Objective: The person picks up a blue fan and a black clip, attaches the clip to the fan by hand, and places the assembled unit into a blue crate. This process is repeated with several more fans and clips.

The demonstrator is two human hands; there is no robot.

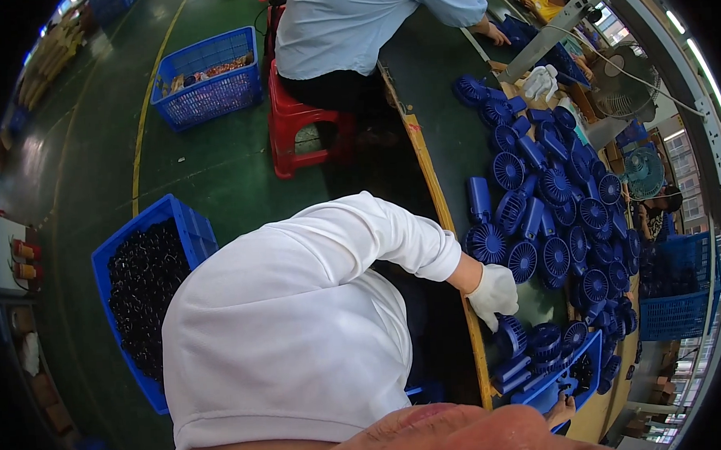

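Observation:
My left hand [493, 296], in a white glove, reaches over the wooden table edge. Its fingers are closed on the rim of a dark blue handheld fan [511, 337] at the near end of a row of fans. My right hand [561, 410] shows only partly at the bottom, beside a blue tray [595, 351] with small black parts in it. Those fingers are curled together, and what they hold is too small to make out. Many more blue handheld fans [556, 257] lie piled over the tabletop ahead, round grilles and handles turned various ways.
A blue crate [203, 246] of black parts stands on the floor at left. Farther ahead are another blue basket [211, 102] and a red stool [291, 139] with a person in a light blue shirt [352, 24]. A metal post [565, 27] rises beyond the table.

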